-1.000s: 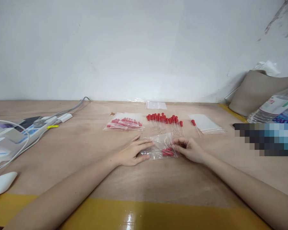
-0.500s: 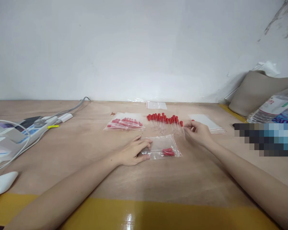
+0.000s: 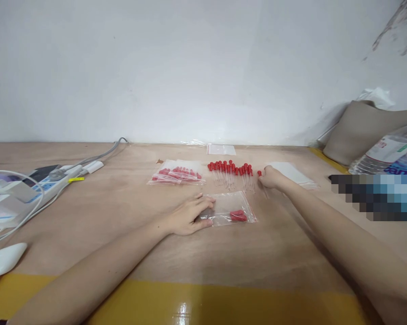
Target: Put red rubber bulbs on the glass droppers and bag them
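Observation:
My left hand [image 3: 189, 215] lies on the left end of a clear zip bag [image 3: 223, 205], thumb and fingers apart. Inside that bag, a pair of droppers shows its red bulbs [image 3: 238, 215] near the right end. Farther back and to the right, my right hand [image 3: 271, 177] has its fingers closed on a dropper [image 3: 259, 173]; its red bulb and part of its thin clear tube stick out, while the fingertips are partly hidden. Just left of this hand, several loose red-bulbed droppers [image 3: 228, 168] lie in a row, tubes toward me.
Filled bags of droppers [image 3: 176, 172] are stacked left of the row. Flat bags [image 3: 293, 174] lie right, another small bag [image 3: 221, 150] by the wall. A power strip [image 3: 44, 187] with cables and a white mouse-shaped object [image 3: 7, 259] sit left; a plastic bottle [image 3: 381, 151] lies right.
My right hand has turned over and its fingers have closed in; the dropper at it has shifted slightly right, apart from the row. My left hand and the bag stay put.

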`<move>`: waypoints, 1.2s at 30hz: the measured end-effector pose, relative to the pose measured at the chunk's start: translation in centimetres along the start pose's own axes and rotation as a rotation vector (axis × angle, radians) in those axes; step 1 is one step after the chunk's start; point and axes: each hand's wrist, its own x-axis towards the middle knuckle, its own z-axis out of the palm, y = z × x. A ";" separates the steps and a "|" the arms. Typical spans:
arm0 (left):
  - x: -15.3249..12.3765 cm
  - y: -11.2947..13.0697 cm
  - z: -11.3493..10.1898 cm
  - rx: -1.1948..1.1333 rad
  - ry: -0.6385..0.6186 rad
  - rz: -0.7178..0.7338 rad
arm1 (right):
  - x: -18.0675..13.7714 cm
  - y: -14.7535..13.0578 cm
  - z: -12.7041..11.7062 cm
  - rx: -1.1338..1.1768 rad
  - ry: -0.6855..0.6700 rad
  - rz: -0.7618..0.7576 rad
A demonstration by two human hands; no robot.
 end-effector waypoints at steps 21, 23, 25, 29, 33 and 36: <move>0.0 -0.2 0.2 0.050 0.023 0.015 | -9.3 -0.1 3.1 1.275 -0.274 -0.132; 0.0 -0.3 0.2 0.050 0.024 0.019 | -9.3 0.3 2.9 1.183 -0.348 -0.214; 0.0 -0.3 0.2 0.043 0.028 0.026 | -9.1 0.8 2.7 1.041 -0.358 -0.304; 0.1 -0.2 0.1 0.037 0.020 0.030 | -8.8 1.2 2.3 0.736 -0.260 -0.483; 0.0 -0.1 0.0 0.048 -0.004 0.005 | -8.9 0.8 2.2 0.625 -0.215 -0.600; 0.0 -0.2 0.1 0.050 -0.010 -0.002 | -9.1 0.4 2.7 0.612 -0.227 -0.607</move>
